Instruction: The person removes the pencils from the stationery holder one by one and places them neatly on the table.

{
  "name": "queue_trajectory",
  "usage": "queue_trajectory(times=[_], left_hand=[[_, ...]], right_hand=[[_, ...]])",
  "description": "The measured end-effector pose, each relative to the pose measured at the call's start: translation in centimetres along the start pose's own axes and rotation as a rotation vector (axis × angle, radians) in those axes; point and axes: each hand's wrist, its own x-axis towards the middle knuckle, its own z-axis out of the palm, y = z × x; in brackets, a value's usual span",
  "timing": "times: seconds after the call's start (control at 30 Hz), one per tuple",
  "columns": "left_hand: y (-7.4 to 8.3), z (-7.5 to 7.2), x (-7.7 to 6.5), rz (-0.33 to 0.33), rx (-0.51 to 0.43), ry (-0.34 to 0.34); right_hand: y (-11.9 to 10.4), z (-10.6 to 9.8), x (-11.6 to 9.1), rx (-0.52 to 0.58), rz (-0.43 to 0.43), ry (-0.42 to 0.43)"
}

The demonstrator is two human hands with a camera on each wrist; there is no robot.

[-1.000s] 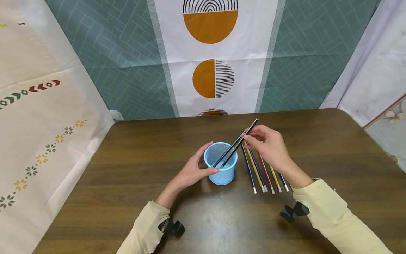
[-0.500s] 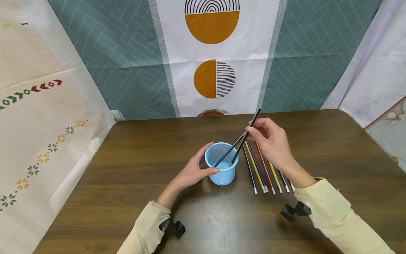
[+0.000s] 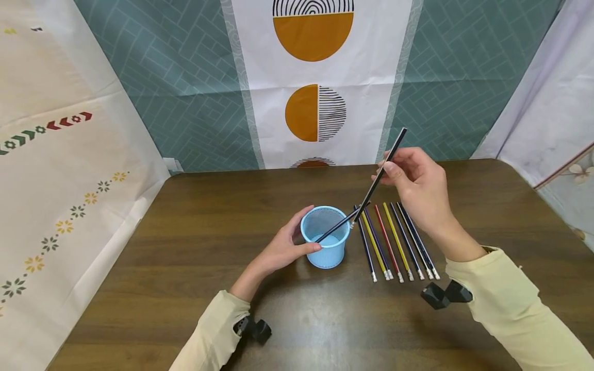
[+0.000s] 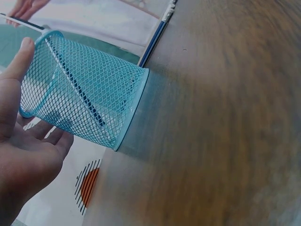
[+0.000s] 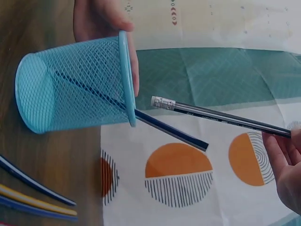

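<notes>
My left hand [image 3: 284, 250] holds a light blue mesh pencil cup [image 3: 326, 257], thumb at the near side of the rim and fingers round the far side. The cup stands upright on the table. One dark pencil [image 5: 171, 130] leans inside it, its upper end sticking out past the rim to the right. Up and right of the cup, my right hand [image 3: 422, 185] pinches a black-and-silver striped pencil [image 3: 378, 180] between thumb and fingers. This pencil slants, with its white eraser end [image 5: 162, 102] pointing down toward the cup, just outside the rim in the right wrist view.
Right of the cup, several pencils lie side by side on the brown wooden table [image 3: 223, 226], among them a red pencil [image 3: 389, 242] and a yellow pencil [image 3: 397, 242], erasers toward me. A patterned cloth [image 3: 199, 93] hangs behind the table.
My right hand has moved up and to the right, drawing the striped pencil out of the cup. The left hand stays at the cup, and the other pencil still leans in it.
</notes>
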Motion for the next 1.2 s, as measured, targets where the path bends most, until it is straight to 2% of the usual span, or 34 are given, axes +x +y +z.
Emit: queue_trajectory(times=[0.2,0.4,0.57,0.9,1.03,1.2], left_hand=[[-0.1,0.2,-0.1,-0.017,0.003,-0.008],[0.0,0.5,-0.2,-0.021,-0.010,-0.018],[0.1,0.3,-0.1,-0.025,-0.006,-0.011],[0.1,0.1,-0.2,-0.023,-0.020,-0.006],[0.2,0.1,-0.1,-0.019,-0.019,-0.005],[0.1,0.1,-0.2,-0.018,-0.021,-0.003]], right_hand=[[-0.2,-0.8,0.6,-0.077,0.012,-0.029],[1.1,-1.9,0.4,-0.094,0.064,-0.034],[1.7,-2.4,0.2,-0.159,0.110,-0.056],[3.9,-3.7,-0.4,-0.304,0.261,-0.163],[4.9,-4.8,-0.8,-0.364,0.289,-0.194],[7.1,-6.2,-1.3,-0.369,0.333,-0.221]])
